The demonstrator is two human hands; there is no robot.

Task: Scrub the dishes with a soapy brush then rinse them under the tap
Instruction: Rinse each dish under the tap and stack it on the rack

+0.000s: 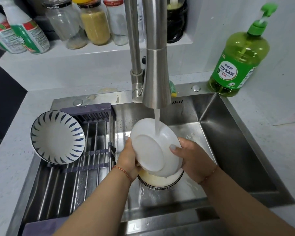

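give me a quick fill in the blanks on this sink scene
1. Both hands hold a white ____ under the tap.
2. The striped bowl sits on the ____.
3. The soap bottle is ____ in colour.
4. The tap is ____.

Missing words: plate; rack; green; running

Green dish-soap pump bottle (pixel 239 60) stands on counter (pixel 269 116) at sink's back right corner. Shelf (pixel 99 48) behind holds glass jars: one near-empty (pixel 65 23), one with yellow-brown grains (pixel 95 23), one clear with red lid (pixel 117 21). Two white-and-green labelled bottles (pixel 19 33) at far left.
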